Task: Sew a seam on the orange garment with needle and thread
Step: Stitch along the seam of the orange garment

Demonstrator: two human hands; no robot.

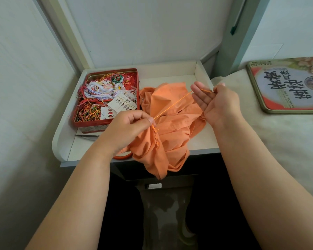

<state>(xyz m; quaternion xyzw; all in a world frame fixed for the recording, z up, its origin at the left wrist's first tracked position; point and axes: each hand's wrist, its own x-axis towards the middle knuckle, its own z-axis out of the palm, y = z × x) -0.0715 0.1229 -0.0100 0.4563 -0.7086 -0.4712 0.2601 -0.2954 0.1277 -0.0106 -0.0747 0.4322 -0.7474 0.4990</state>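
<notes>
We see the orange garment (167,130) bunched on the white table (202,141), its lower folds spilling over the front edge. The left hand (128,129) pinches a gathered ridge of the cloth, fingers (143,117) curled and clamped on the fabric right where the thread leaves it. A line of orange stitches (155,137) runs down the ridge just below that grip.

The orange thread (172,105) runs taut, up and to the right, from the left hand's pinch to the right hand (217,101). The right hand is raised above the far right part of the garment, palm turned toward us, long fingers (197,91) spread and mostly straight. The thread crosses them and ends at the needle (213,91), a small dark point caught between thumb and forefinger; how tightly it is held we cannot tell.

On the table left of the garment sits an open red tin (105,124) packed with tangled threads and needle cards. Scissor blades (87,136) lie just in front of it, an orange handle loop (123,156) showing under the left wrist. A printed tin lid (285,87) lies on the bed to the right.
</notes>
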